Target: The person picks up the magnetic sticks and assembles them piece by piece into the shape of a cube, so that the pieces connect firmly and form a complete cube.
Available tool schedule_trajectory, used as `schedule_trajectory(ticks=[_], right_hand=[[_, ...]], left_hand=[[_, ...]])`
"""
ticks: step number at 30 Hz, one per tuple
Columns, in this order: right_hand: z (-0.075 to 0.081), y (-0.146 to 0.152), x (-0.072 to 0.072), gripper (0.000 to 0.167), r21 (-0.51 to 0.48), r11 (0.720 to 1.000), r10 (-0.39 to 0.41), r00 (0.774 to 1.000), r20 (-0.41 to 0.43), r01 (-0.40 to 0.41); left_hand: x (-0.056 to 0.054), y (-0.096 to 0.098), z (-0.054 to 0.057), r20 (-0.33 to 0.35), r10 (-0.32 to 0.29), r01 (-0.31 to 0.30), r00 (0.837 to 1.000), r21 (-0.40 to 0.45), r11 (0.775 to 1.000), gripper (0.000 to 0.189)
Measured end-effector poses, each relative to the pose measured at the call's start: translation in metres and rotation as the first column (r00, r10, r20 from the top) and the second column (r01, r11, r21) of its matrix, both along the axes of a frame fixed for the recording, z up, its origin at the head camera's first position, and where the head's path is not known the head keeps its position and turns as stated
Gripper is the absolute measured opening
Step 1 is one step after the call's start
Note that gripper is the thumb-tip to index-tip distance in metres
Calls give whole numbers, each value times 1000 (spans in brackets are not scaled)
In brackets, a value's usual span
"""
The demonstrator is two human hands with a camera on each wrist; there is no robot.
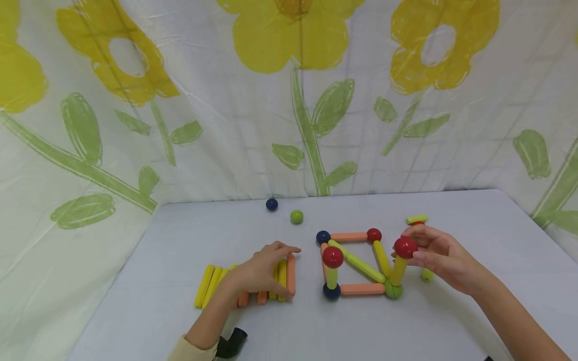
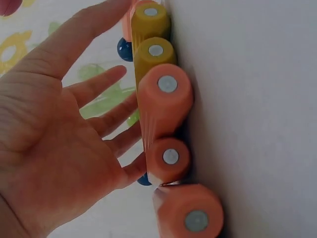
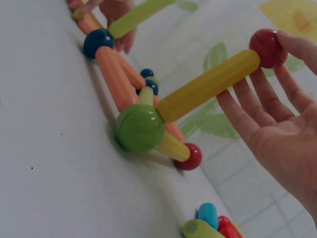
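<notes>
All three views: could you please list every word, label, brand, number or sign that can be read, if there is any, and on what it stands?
None: no text can be read in any view.
The rods, balls and table show no lettering.
The backdrop shows only drawings of yellow flowers and green leaves.
Black object by the beige sleeve: too dark and small to tell.

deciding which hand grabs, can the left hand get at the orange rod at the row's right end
Likely yes: the left hand is spread with thumb and forefinger near the two ends of the orange rod, nothing lies on it, and its right side is free.
</notes>
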State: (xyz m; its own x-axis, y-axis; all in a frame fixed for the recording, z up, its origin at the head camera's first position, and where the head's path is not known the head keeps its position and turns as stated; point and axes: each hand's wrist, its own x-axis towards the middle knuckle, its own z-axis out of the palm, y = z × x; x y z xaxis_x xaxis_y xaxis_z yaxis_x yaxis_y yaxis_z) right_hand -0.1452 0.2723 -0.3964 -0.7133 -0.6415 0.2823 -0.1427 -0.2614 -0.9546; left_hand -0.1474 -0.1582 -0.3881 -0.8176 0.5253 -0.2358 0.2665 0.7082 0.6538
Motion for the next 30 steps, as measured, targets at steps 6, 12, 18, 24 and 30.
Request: schedule_trajectory(ticks=[6,12,18,24,30], right_hand=[[0,-1,-1,53,7,1000,-4,1000,-10,5],[1,-2,0,51,23,999,-22,1000,1,22],[1,-2,0,50,30,999,-36,999,16,35],[-2,-1,0,51,14,999,-39,999,12,39],[-2,-1,0,53,12,999,-33,999,-2,33]], left_hand=[[1,3,-1,-12,4,-4,1000,-15,1000,87],[0,4,-3,-56,19,-15,998,72,997,81],[2,4,0,-81,46,-32,996,169,985,76],[2,6,3,-75,90,-66,993,276,959,68],[3,4,5,-13,147,-129,989,417,900,48]])
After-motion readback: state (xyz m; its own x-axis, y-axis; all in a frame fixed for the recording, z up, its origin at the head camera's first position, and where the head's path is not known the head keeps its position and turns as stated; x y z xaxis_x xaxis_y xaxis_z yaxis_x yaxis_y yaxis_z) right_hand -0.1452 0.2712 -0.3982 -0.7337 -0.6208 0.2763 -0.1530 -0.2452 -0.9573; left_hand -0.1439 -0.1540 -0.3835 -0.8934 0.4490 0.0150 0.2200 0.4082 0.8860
